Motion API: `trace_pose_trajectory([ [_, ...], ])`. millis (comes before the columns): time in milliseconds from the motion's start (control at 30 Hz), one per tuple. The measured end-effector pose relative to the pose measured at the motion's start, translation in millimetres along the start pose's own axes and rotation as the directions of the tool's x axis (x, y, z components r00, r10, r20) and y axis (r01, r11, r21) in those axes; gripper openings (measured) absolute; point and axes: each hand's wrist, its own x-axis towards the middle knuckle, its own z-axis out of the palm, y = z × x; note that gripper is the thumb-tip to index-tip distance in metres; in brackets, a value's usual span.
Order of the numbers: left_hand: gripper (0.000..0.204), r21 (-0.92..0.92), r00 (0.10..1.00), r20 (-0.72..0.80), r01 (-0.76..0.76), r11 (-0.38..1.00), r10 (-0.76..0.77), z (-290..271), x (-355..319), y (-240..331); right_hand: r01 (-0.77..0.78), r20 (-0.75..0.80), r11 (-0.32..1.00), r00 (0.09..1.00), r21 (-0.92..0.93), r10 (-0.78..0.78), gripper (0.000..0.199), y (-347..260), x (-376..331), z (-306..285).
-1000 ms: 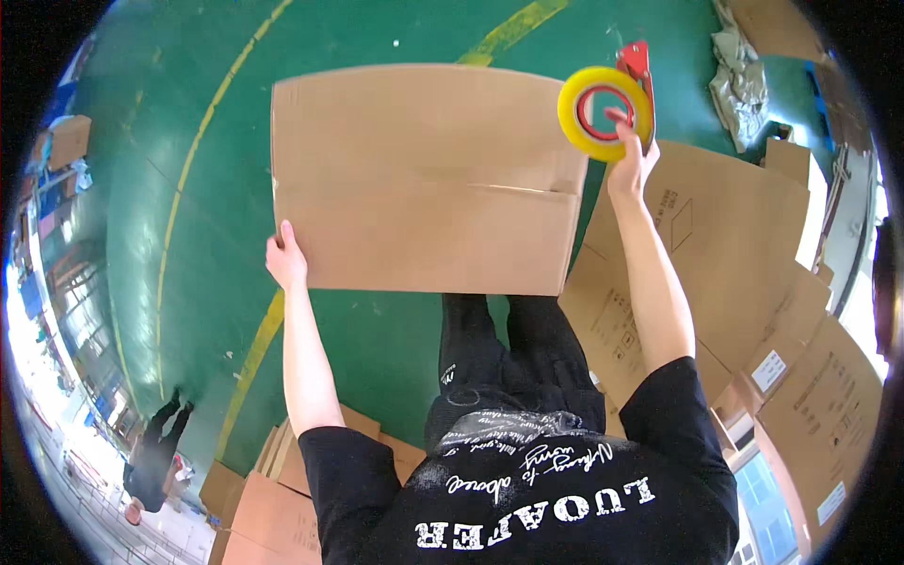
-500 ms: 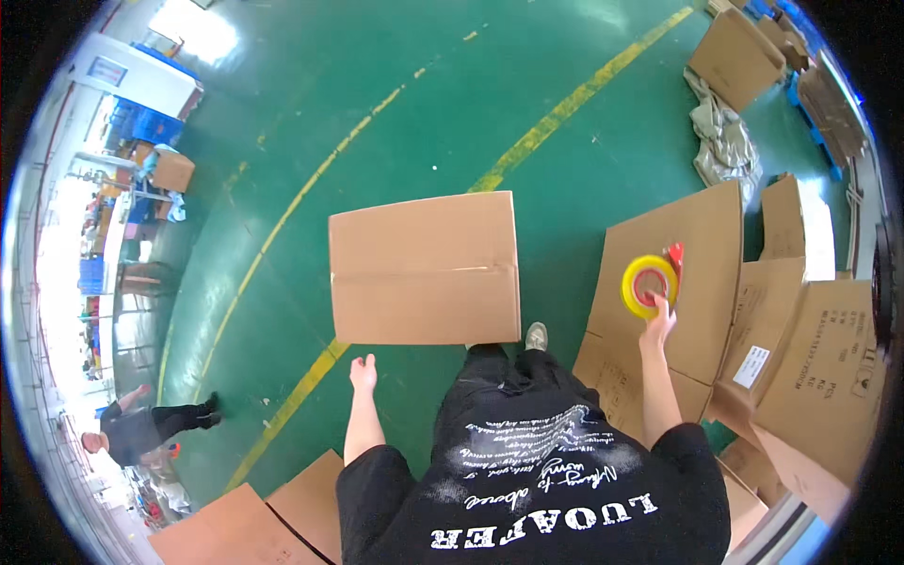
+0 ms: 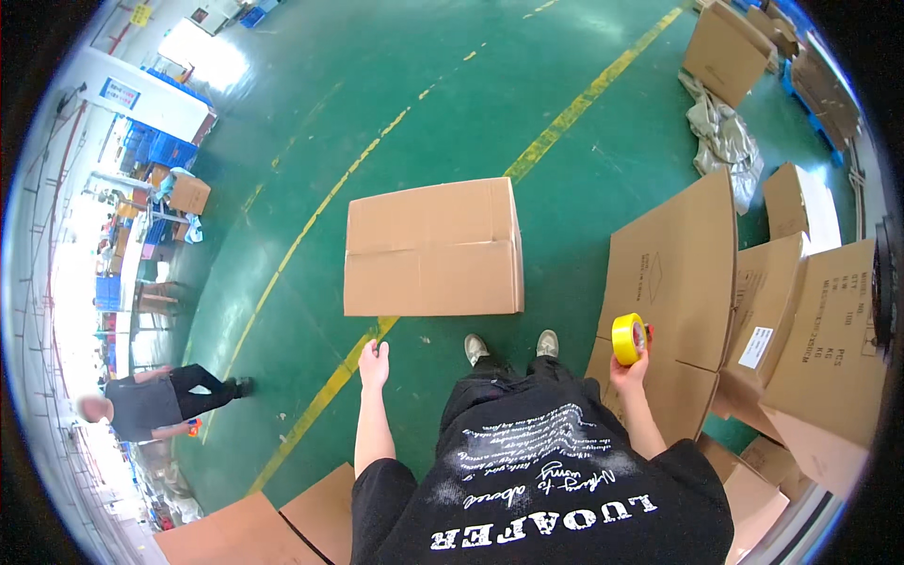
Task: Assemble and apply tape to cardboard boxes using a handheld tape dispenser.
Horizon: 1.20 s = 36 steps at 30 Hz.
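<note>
While the right hand [image 3: 631, 373] has its fingers wrapped round a yellow tape roll [image 3: 623, 341], the left hand [image 3: 374, 364] hangs loose w/ fingers half curled, nothing in it afaict. Brown carton [image 3: 428, 252] is just past the shoes [image 3: 476, 350], looks like it's on the green floor [image 3: 311, 320] tho I can't swear to it, neither hand touching. Imo the step rn is carton out of hand, tape at the ready; any move on it calls for bending fwd, free hand steadying an edge, tape hand coming in over the seam. Can't tell if that seam's taped. Right side's tight btw: big cardboard panel [image 3: 673, 254] w/ edges right by the tape hand, more cartons [image 3: 829, 339] behind. Most room is ahead & left, across the yellow floor stripe [image 3: 595, 92]. Crumpled grey sheet [image 3: 723, 139] lies further off front-right, co-worker [image 3: 146, 405] well apart on the left
</note>
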Motion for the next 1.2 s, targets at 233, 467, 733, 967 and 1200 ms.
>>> trace_pose_trajectory([
  [233,0.042,0.072,0.955,0.022,-0.297,0.952,0.296,-35,46,60,-0.004,-0.051,0.999,0.999,0.042,0.006,0.040,44,0,7],
  [467,0.046,0.092,0.730,-0.118,-0.667,0.739,0.674,-47,120,98,0.172,-0.118,0.980,0.980,0.104,-0.159,0.038,78,-29,36],
  [733,0.049,0.068,0.417,-0.216,-0.896,0.440,0.883,-61,161,229,0.232,-0.150,0.963,0.966,0.141,-0.211,0.039,99,-54,69],
  [967,0.062,0.086,0.164,-0.262,-0.978,0.192,0.951,12,189,321,0.285,-0.138,0.959,0.950,0.010,-0.281,0.045,124,-23,98],
  [1200,0.081,0.069,0.144,-0.090,-0.986,0.150,0.986,195,189,307,0.284,-0.220,0.958,0.932,-0.047,-0.287,0.051,176,46,138],
])
